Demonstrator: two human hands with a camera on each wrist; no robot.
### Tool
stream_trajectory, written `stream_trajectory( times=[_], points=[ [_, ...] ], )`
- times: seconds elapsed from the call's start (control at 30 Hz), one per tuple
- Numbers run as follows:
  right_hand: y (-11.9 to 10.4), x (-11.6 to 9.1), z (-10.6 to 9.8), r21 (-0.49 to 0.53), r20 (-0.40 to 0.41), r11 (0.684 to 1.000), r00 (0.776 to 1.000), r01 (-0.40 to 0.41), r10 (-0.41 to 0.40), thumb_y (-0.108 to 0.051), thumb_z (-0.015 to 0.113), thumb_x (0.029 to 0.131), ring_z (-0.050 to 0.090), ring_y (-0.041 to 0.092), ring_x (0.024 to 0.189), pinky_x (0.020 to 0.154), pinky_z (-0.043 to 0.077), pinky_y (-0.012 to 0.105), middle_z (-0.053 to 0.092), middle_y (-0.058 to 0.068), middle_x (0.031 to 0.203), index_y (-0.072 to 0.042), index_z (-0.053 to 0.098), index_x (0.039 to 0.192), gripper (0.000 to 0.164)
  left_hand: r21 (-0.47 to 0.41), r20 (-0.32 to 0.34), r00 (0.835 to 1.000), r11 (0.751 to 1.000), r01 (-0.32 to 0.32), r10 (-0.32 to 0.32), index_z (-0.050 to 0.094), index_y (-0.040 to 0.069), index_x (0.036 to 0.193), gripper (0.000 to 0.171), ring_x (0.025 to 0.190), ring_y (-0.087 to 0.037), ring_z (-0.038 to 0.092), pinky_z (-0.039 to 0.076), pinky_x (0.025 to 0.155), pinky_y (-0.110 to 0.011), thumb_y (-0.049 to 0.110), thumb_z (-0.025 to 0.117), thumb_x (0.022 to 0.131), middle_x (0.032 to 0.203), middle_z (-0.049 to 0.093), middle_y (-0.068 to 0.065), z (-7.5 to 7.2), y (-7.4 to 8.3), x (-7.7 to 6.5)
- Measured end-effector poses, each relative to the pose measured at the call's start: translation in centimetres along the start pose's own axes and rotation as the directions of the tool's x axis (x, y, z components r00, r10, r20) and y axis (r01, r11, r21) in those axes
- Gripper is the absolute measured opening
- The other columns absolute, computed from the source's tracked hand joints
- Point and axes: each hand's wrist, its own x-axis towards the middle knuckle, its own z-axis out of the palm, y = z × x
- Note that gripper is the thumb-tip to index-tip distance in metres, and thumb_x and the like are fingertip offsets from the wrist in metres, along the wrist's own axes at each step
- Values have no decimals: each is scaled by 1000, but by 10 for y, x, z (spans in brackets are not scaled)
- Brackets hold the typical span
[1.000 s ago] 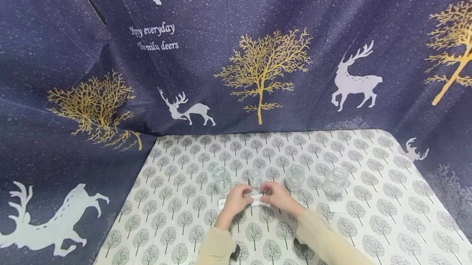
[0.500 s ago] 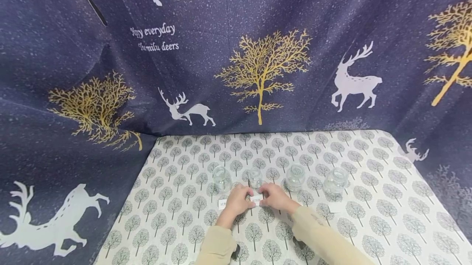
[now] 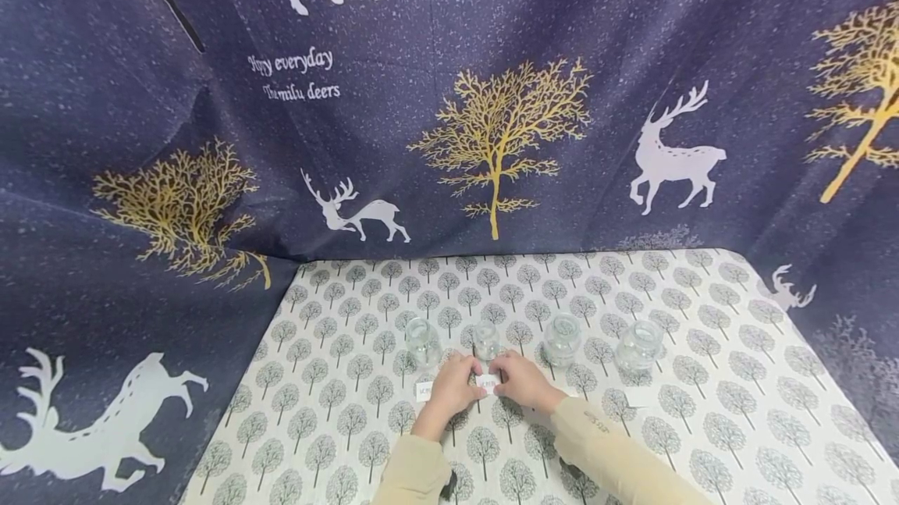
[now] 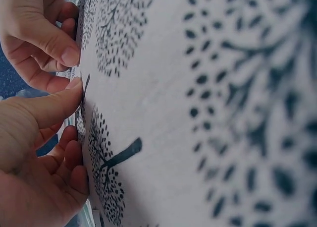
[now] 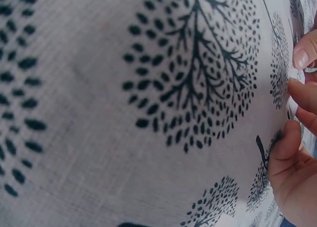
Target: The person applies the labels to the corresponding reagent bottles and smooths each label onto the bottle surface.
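A small white paper label [image 3: 487,385] with dark printed characters lies at the table cloth between my two hands, just in front of a small clear glass jar [image 3: 486,339]. My left hand [image 3: 452,389] pinches the label's left end with thumb and fingers. At its right end, my right hand [image 3: 523,382] pinches it likewise. In the left wrist view the left thumb [image 4: 59,105] comes close to the other hand's thumb, low over the cloth. Curled fingers of the right hand [image 5: 294,172] show at the edge of the right wrist view; the label is mostly hidden there.
Larger clear glass jars stand in the same row: one at left [image 3: 423,343], one right of the small jar [image 3: 562,339], one farther right [image 3: 639,349]. A printed label [image 3: 424,390] lies before the left jar, a blank-looking white one [image 3: 641,397] before the far right jar.
My hands have drawn slightly closer together, the right hand shifting a little left. The label between them now shows its printed face more squarely. The jars have not moved.
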Motion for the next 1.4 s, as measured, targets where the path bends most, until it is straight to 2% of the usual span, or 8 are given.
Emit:
stream_trajectory(
  times=[0.17, 0.33, 0.57, 0.73, 0.87, 1.1, 1.17, 1.4],
  points=[
    [1, -3, 3, -10, -45, 999, 998, 43, -44, -6, 70, 65, 47, 12, 70, 61, 42, 29, 52, 2, 82, -8, 60, 89, 27, 29, 6, 1000, 1000, -12, 12, 52, 18, 84, 29, 70, -11, 45, 38, 61, -26, 22, 74, 65, 77, 49, 4, -1, 2, -2],
    [0, -7, 3, -10, -112, 992, 986, 125, -125, -4, 65, 67, 42, 7, 61, 54, 37, 22, 47, -4, 71, -9, 53, 84, 21, 2, 8, 1000, 1000, -21, 21, 50, 19, 83, 27, 65, -8, 44, 36, 58, -22, 20, 72, 67, 71, 51, 7, 0, 4, -2],
    [0, -9, 2, 66, -55, 997, 998, 46, -43, -4, 59, 76, 37, 3, 53, 49, 35, 18, 43, -10, 59, -13, 49, 78, 13, -111, -1, 999, 993, -44, 44, 48, 18, 86, 26, 60, -3, 45, 37, 54, -17, 15, 69, 71, 69, 52, 8, 1, 4, -5],
    [4, -10, -4, 160, -29, 987, 999, -11, 16, -4, 58, 79, 36, 2, 48, 45, 34, 15, 41, -8, 56, -12, 48, 75, 14, -274, -32, 999, 961, -46, 39, 50, 12, 98, 29, 68, -2, 53, 45, 61, -15, 13, 68, 74, 82, 60, 5, -3, 5, -6],
    [6, -12, -9, 353, 14, 931, 996, -91, 92, 0, 55, 79, 46, 6, 46, 43, 42, 17, 50, -1, 57, -8, 49, 77, 11, -385, -56, 998, 921, -60, 42, 51, 9, 105, 33, 76, -7, 59, 48, 67, -16, 14, 66, 76, 92, 63, -2, -5, 7, -8],
    [7, -13, -12, 601, 46, 779, 981, -179, 190, 4, 53, 79, 57, 15, 49, 46, 48, 24, 56, 9, 57, 1, 48, 82, 7, -479, -103, 994, 873, -91, 47, 57, 6, 102, 27, 79, -11, 61, 49, 72, -17, 12, 64, 77, 89, 64, -5, -2, 10, -9],
    [6, -14, -11, 649, 58, 736, 977, -193, 205, 4, 54, 79, 60, 18, 52, 50, 50, 26, 58, 13, 60, 2, 47, 83, 8, -482, -121, 991, 870, -102, 50, 58, 6, 100, 24, 78, -11, 61, 49, 72, -17, 12, 64, 77, 87, 64, -4, -1, 11, -9],
    [4, -20, -5, 744, 50, 643, 975, -182, 218, 3, 54, 77, 62, 17, 57, 54, 52, 29, 63, 20, 70, 2, 46, 82, 10, -459, -142, 989, 883, -98, 35, 61, 11, 94, 16, 73, -6, 59, 48, 69, -17, 15, 63, 79, 82, 64, 0, 2, 10, -9]
  ],
)
